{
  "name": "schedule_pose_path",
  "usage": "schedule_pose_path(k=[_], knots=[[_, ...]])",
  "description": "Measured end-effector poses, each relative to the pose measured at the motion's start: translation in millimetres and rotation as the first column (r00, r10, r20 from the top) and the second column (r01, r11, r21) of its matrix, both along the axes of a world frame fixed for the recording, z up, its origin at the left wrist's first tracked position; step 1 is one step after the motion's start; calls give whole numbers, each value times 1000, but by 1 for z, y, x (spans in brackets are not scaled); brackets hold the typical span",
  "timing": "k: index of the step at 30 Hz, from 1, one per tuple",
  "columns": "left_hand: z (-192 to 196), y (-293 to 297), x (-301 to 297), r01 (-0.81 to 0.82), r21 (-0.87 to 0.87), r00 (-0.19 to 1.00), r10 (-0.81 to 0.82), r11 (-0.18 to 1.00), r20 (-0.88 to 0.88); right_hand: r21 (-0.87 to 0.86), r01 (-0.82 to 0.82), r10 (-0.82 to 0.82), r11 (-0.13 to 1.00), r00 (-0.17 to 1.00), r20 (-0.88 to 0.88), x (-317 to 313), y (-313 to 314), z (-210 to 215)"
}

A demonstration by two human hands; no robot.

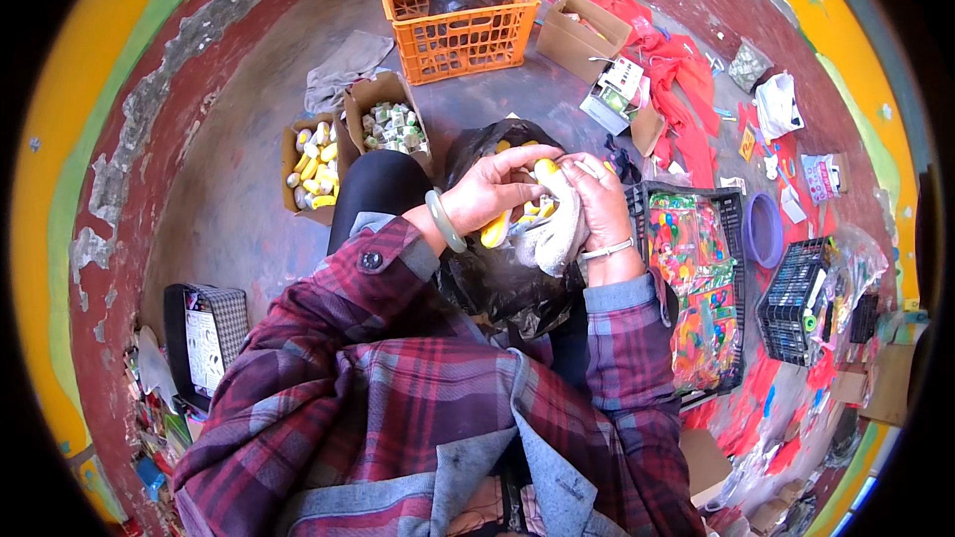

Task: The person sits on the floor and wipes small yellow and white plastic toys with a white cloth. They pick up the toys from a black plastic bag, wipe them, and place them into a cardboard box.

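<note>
The right hand (600, 207) has its fingers pinching a greyish-white cloth (553, 237), which hangs before the body, over a black plastic bag (517, 300). The left hand (485, 192) curls in from the other side, fingertips close to the right hand's; whether they grip anything, I cannot tell. A yellow-and-white piece (545, 171) shows between the hands. Farther left stand two cardboard boxes (381, 91), one holding similar pieces (315, 167). To the right sits a black crate (739, 318) of colourful packets (699, 283); an orange crate (463, 52) stands ahead
</note>
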State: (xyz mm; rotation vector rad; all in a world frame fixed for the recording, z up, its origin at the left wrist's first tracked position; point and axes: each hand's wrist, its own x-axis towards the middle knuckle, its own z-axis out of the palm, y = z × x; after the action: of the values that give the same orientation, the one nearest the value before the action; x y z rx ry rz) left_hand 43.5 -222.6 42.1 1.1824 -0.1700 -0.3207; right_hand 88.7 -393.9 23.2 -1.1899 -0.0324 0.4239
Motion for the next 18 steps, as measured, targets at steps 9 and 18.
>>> schedule_pose_path(k=[9,18], knots=[[-22,-4,10,-260,19,963,260,965,-66,179,129,-57,975,931,-360,5,-6,-17],[-27,-17,4,-392,443,919,320,806,231,-539,353,-44,765,864,502,1,8,-25]])
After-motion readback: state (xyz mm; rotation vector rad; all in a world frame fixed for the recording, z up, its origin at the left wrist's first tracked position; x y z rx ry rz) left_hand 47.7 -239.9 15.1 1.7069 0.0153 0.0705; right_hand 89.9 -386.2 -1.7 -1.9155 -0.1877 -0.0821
